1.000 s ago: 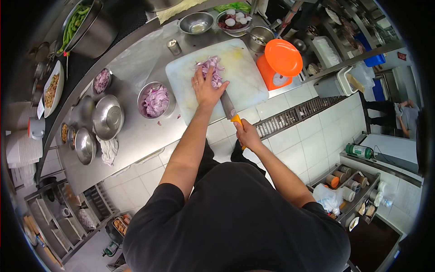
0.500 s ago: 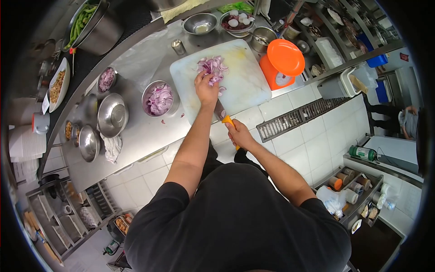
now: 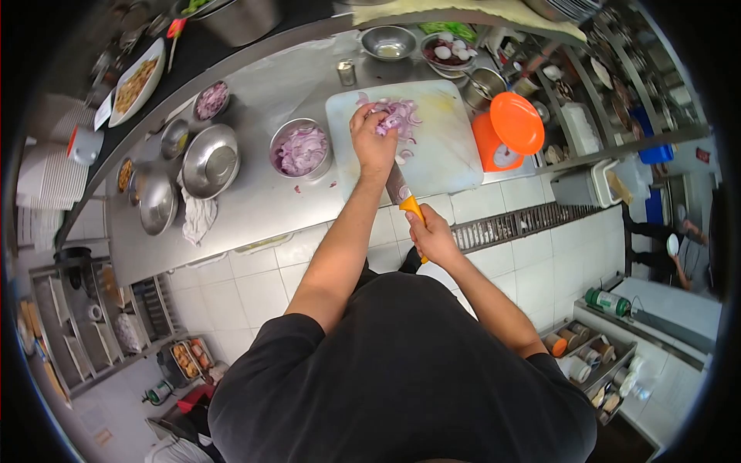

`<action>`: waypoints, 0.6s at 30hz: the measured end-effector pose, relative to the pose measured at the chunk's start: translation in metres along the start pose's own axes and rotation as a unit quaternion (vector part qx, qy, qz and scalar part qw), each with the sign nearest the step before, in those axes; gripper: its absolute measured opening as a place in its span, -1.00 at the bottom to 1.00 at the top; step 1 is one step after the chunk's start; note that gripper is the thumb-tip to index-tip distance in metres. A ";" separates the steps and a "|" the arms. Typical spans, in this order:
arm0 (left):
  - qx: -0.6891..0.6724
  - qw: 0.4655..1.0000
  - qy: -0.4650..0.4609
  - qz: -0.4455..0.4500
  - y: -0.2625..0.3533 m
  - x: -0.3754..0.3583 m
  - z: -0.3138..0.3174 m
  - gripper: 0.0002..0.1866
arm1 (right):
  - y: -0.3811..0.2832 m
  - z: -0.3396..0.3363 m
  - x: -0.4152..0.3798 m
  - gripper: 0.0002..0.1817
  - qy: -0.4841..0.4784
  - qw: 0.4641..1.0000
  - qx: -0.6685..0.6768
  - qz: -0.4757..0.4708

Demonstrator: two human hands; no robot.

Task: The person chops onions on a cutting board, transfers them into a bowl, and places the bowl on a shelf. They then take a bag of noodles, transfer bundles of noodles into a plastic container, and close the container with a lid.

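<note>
On the white cutting board (image 3: 448, 147) lies a loose heap of sliced red onion (image 3: 401, 116). My left hand (image 3: 373, 143) is at the heap's left side, its fingers curled in on some of the slices. My right hand (image 3: 434, 238) is wrapped around the yellow handle of a kitchen knife (image 3: 398, 185). The blade points up and left over the board's near edge, its tip close to my left wrist. Left of the board stands a steel bowl of sliced red onion (image 3: 301, 151).
An orange kitchen scale (image 3: 505, 139) stands right of the board. Steel bowls (image 3: 211, 160) and a white cloth (image 3: 199, 216) are at the left. Behind the board are a small metal can (image 3: 346, 72) and a bowl with whole peeled onions (image 3: 449, 52). Another person (image 3: 671, 247) is at far right.
The whole view has shifted, so the counter appears further right. My left hand's fingers look more curled at the onion slices. The knife stays in my right hand.
</note>
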State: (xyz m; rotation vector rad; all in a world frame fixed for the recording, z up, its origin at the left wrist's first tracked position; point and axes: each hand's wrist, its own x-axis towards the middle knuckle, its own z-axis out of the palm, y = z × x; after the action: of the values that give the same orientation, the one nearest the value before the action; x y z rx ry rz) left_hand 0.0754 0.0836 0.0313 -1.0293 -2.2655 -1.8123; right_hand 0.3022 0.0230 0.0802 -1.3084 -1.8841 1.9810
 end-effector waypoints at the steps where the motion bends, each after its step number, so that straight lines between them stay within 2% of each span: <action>1: 0.003 1.000 0.013 -0.003 0.001 0.003 -0.010 -0.68 | -0.007 0.002 -0.001 -0.65 -0.005 1.000 -0.023 -0.014; 8: 0.030 0.992 0.112 -0.057 -0.027 0.023 -0.089 -0.77 | -0.060 0.033 0.006 -0.64 -0.117 0.988 -0.098 -0.018; 11: 0.145 0.977 0.138 -0.072 -0.076 0.027 -0.113 -0.76 | -0.082 0.055 0.025 -0.64 -0.164 0.978 -0.133 0.004; 14: 0.171 0.973 0.123 -0.099 -0.102 0.034 -0.119 -0.73 | -0.095 0.064 0.043 -0.64 -0.197 0.972 -0.122 0.030; 18: 0.237 0.955 0.087 -0.157 -0.098 0.044 -0.123 -0.71 | -0.111 0.066 0.065 -0.64 -0.228 0.967 -0.084 0.074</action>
State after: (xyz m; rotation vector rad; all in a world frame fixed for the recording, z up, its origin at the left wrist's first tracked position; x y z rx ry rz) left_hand -0.0529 -0.0137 0.0057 -0.4342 -2.6644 -1.2596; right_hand 0.1689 0.0372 0.1345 -1.1287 -2.2511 2.4140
